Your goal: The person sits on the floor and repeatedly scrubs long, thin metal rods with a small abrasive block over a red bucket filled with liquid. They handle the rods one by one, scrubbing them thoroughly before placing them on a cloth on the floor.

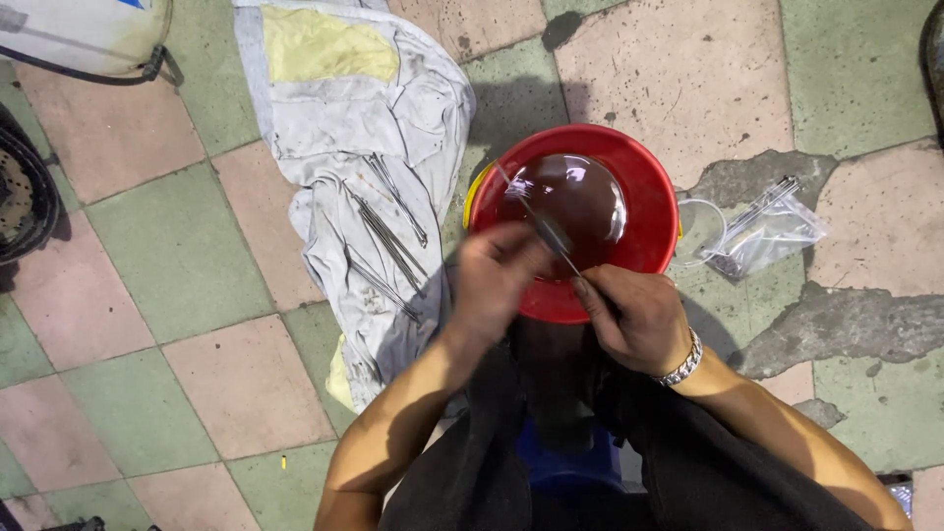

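**One spoke in your hands over the red basin**

One thin metal spoke point(536, 218) is passing between both your hands, slanting up over the red basin point(649, 211) of dark liquid just in front of your knees. Your left hand point(495, 280) is closing around the rod's middle part; it is blurred with motion, so you cannot tell exactly how the fingers are wrapping it. Your right hand point(634, 320), the one wearing the metal watch strap, is pinching the near end between curled fingers.

Judging from how things are lying, you are somewhere in the middle of the batch. Several more spokes point(388, 231) are resting in loose rows on the dirty grey cloth point(344, 128) spread on the floor to your left, well apart from the basin. On the other side, a clear plastic bag point(762, 231) is holding another bundle of rods, lying just beside the basin's rim on the cracked tiled floor point(177, 246). Whether the ones on the cloth are done or waiting, the view is not showing.

At the left edge a dark wheel point(22, 192) is showing partly.
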